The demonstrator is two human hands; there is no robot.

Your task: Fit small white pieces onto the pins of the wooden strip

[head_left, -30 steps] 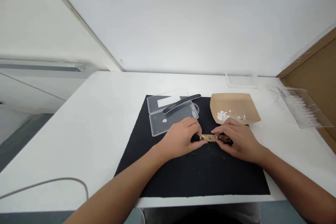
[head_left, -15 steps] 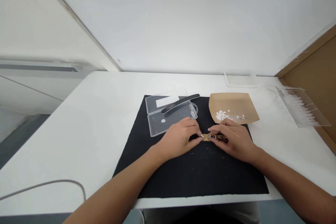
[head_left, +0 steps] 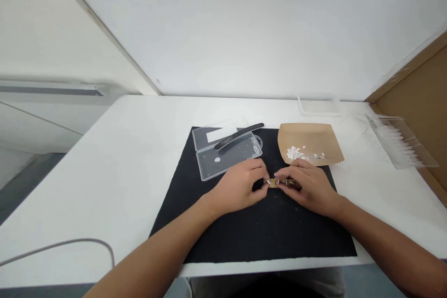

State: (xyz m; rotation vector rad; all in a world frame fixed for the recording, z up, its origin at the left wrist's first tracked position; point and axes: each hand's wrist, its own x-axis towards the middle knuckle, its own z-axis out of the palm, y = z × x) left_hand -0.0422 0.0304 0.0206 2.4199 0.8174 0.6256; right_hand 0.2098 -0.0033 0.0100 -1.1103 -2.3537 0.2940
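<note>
Both my hands meet over the black mat [head_left: 272, 237]. My left hand [head_left: 240, 184] is closed, thumb and forefinger pinching a small silvery piece [head_left: 268, 181] whose kind I cannot make out. Just beside it is a small yellowish piece [head_left: 273, 183], low over the mat. My right hand [head_left: 312, 186] is closed around a brown strip [head_left: 295, 184] with small metal pegs along it; its fingertips are at the yellowish piece. Fingers hide much of the strip.
An opened clear plastic case [head_left: 209, 167] stands beyond my left hand, a dark nail file [head_left: 239, 137] lying across it. Behind my right hand is a brown paper tray [head_left: 307, 132] with white nail tips [head_left: 295, 152]. Clear plastic sheets [head_left: 401, 142] lie far right.
My left fingertips have drawn slightly closer together at the silvery piece. My right fingertips have shifted a little left. The surroundings stay as they were.
</note>
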